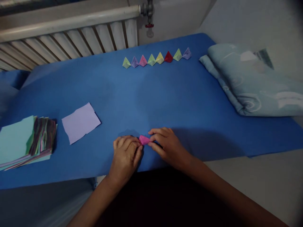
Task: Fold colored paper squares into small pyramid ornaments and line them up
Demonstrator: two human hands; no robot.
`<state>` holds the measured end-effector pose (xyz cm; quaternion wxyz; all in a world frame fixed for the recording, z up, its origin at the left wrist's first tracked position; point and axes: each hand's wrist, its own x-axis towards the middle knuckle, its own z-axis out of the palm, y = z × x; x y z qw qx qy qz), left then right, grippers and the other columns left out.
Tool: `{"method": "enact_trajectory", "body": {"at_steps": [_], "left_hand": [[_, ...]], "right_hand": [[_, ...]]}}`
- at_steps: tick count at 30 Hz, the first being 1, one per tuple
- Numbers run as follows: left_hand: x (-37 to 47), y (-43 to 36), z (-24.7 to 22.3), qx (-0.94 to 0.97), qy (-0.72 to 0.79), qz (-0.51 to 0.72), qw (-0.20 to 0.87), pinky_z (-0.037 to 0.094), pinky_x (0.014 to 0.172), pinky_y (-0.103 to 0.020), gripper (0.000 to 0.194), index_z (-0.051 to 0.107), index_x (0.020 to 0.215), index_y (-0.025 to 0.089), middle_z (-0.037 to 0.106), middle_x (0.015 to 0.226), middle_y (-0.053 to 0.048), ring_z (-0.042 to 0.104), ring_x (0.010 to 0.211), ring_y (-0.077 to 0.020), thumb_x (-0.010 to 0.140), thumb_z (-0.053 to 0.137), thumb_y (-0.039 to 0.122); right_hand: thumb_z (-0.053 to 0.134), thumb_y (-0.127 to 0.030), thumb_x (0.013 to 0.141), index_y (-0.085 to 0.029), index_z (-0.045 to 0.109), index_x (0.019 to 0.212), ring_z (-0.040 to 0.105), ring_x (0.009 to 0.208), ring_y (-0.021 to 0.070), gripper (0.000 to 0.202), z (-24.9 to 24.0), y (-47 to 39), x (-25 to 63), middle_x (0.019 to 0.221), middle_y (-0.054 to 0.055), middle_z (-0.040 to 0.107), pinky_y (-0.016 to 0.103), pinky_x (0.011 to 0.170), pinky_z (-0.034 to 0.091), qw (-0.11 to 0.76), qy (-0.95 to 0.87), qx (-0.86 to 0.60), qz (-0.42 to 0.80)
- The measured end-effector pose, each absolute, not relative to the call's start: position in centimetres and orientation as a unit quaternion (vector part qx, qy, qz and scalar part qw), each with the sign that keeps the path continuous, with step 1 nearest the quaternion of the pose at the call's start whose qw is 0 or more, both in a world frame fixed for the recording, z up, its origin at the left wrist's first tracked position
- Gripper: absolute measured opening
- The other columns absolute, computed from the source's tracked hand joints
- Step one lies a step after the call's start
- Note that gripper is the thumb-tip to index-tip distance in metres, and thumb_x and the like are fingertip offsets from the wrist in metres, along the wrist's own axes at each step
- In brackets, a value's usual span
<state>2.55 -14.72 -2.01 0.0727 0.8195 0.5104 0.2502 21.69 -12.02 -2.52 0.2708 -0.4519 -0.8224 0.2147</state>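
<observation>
Between our hands, a small pink paper fold

Near the front edge of the blue surface (123, 94) we have a small folded paper (144, 140), bright pink all over. It is bulky in its body and narrows at its ends, and its finer creases are too small for us to make out. It lies directly between our two hands, touching the fingers of both. Our left hand (126, 154) has its fingers curled over the paper's left end, with the fingertips pressed together there. Our right hand (163, 143) pinches the narrow right end between thumb and fingers, its other fingers bent above.

The paper's long axis runs from left to right, roughly along the front edge of the surface. Its fuller part sits towards our left hand, and its slim tip points at our right fingers.

To the left of our hands lies a lilac sheet (81, 123), flat, and beyond it a stack of coloured paper (17, 138). Towards the radiator (71, 23) stands a row of small folded paper shapes (151, 60).
</observation>
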Motion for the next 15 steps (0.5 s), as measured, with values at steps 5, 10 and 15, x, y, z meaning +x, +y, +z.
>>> {"method": "enact_trajectory", "body": {"at_steps": [5,10,15], "left_hand": [[2.8,-14.45,-2.25,0.81,0.527,0.248,0.069,0.038,0.084,-0.039,0.012,0.061,0.084,0.017,0.068,0.093,-0.006,0.057,0.091,-0.0203,0.091,0.052,0.022],[2.98,-14.23,-2.45,0.801,0.54,0.249,0.072,0.039,0.08,-0.037,0.013,0.061,0.083,0.017,0.067,0.092,-0.006,0.056,0.089,-0.0206,0.091,0.054,0.025],[3.03,-14.11,-2.61,0.793,0.555,0.241,0.074,0.039,0.078,-0.037,0.015,0.06,0.081,0.017,0.066,0.091,-0.007,0.055,0.088,-0.0204,0.091,0.054,0.027]], "right_hand": [[0.054,-0.02,0.09,-0.018,0.066,0.082,0.059,0.094,0.0193,0.014,-2.44,-12.07,21.71,0.107,0.006,0.067,0.035,0.086,0.04,0.276,-0.815,-0.457,0.224],[0.052,-0.023,0.091,-0.017,0.065,0.081,0.059,0.094,0.0193,0.017,-2.43,-12.01,21.59,0.106,0.007,0.067,0.035,0.086,0.041,0.269,-0.817,-0.467,0.205],[0.052,-0.023,0.092,-0.016,0.064,0.083,0.059,0.095,0.0206,0.017,-2.51,-11.91,21.42,0.107,0.009,0.067,0.036,0.088,0.041,0.246,-0.825,-0.469,0.195]]}}
